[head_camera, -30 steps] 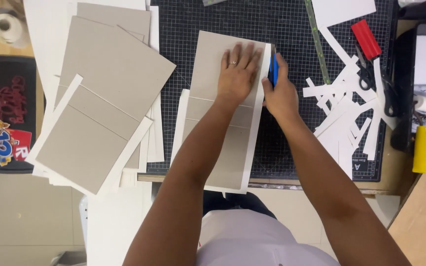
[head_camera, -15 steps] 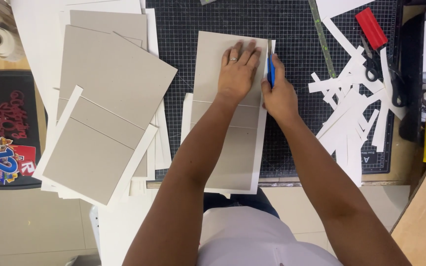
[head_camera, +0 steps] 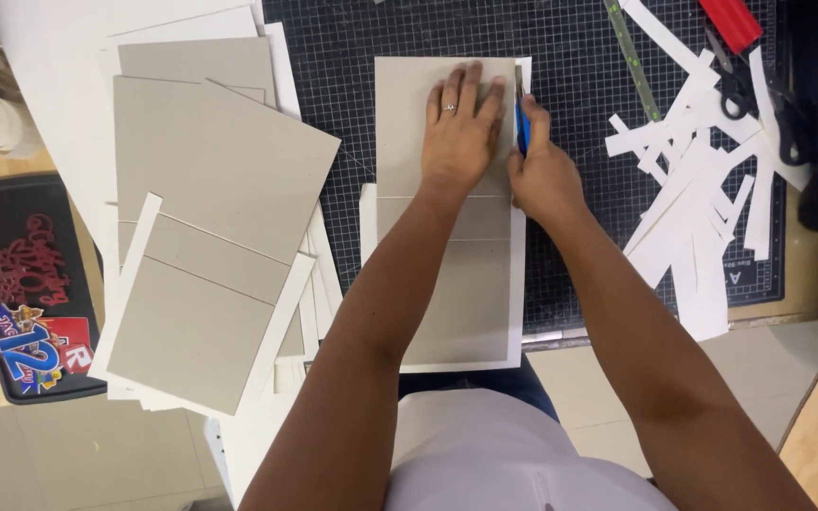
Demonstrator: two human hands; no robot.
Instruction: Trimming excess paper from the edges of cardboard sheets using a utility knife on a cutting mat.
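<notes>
the left hand (head_camera: pixel 461 132) lies flat, fingers spread, pressing a grey cardboard sheet (head_camera: pixel 447 274) backed by white paper onto the black gridded cutting mat (head_camera: pixel 579 255). the right hand (head_camera: pixel 543 175) is curled round a blue cutter (head_camera: pixel 523 125) at the sheet's right edge — blade end hidden by the fingers. to the right, white paper strips (head_camera: pixel 688 203), scissors (head_camera: pixel 736 90) and a red tool (head_camera: pixel 733 21); to the left, a stack of grey boards (head_camera: pixel 210 237) — overlapping the mat's edge.
</notes>
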